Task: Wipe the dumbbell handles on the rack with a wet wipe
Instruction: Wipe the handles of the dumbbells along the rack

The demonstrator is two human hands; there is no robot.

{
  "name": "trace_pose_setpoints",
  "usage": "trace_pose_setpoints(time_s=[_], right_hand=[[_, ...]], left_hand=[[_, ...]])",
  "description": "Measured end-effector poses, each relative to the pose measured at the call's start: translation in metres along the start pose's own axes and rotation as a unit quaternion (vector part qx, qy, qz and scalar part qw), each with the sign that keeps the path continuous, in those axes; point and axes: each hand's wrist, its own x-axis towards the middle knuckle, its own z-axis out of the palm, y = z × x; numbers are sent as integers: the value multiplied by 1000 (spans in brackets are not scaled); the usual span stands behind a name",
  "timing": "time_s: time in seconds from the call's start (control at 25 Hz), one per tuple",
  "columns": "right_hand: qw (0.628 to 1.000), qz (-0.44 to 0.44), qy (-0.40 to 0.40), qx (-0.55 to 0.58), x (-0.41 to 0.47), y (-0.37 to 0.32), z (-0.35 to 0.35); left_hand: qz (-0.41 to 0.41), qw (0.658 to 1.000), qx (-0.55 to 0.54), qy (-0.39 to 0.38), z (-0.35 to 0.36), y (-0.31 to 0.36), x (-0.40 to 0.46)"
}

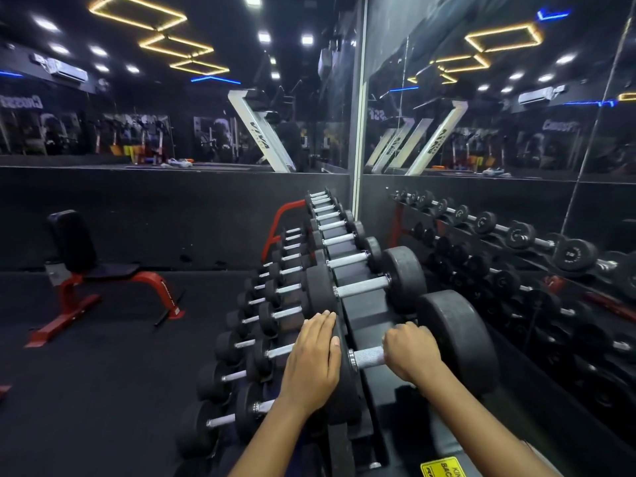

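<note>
A large black dumbbell [457, 335] lies nearest me on the top tier of the dumbbell rack [364, 315]. Its knurled steel handle [366, 358] shows between my two hands. My right hand [411, 352] curls round the right part of that handle; no wet wipe shows in its grip. My left hand [315, 363] rests flat, fingers straight, on the dumbbell's left weight head [344, 397]. Behind it, the second dumbbell's handle [361, 286] is bare, and more dumbbells run away along the rack.
A lower tier of smaller dumbbells [241, 342] runs along the left of the rack. A mirror wall [516, 201] stands close on the right. A red and black bench [103, 270] sits on the dark floor at left. A yellow sticker [444, 469] marks the rack's near end.
</note>
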Motion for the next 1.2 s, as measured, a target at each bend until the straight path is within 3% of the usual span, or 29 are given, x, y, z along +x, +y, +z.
trace_pose_setpoints(time_s=[0.32,0.48,0.76,1.2], right_hand=[[987,-107,61,104,-10,-33,12],[966,-116,171,156,-24,-32,30],[953,-110,223,173,-49,-35,40],[961,146,196,131,-60,0,27]], left_hand=[[1,1000,-2,2,0,1,0],[4,1000,-1,6,-1,2,0],[3,1000,-5,6,-2,2,0],[0,1000,-8,3,-1,1,0]])
